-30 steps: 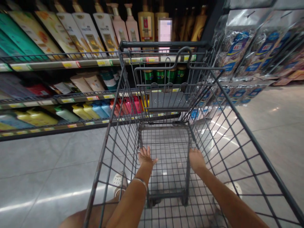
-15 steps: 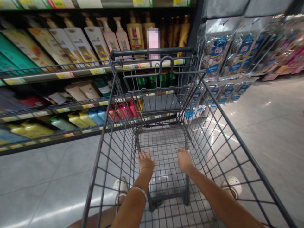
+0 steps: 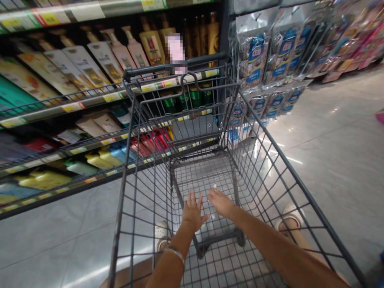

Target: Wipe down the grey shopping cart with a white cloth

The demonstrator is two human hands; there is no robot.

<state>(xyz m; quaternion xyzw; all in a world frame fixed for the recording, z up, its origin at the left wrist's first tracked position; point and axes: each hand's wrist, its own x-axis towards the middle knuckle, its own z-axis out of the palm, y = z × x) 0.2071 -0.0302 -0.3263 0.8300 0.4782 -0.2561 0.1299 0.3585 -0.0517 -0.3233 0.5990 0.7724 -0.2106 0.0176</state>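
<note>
Inside our cart (image 3: 195, 127), a white bit (image 3: 215, 186) shows at one o'clock from our spread, empty left hand (image 3: 192, 215), nearer our half-curled right hand (image 3: 221, 204), whose hold we cannot tell.

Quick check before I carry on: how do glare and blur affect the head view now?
Head view: bright light streaks glare off the glossy floor; head view: shelf bottles look smeared, lettering mostly unreadable, with dark recesses behind; head view: a pixelated patch masks something pinkish; head view: left hand and right hand look soft but distinguishable.
</note>
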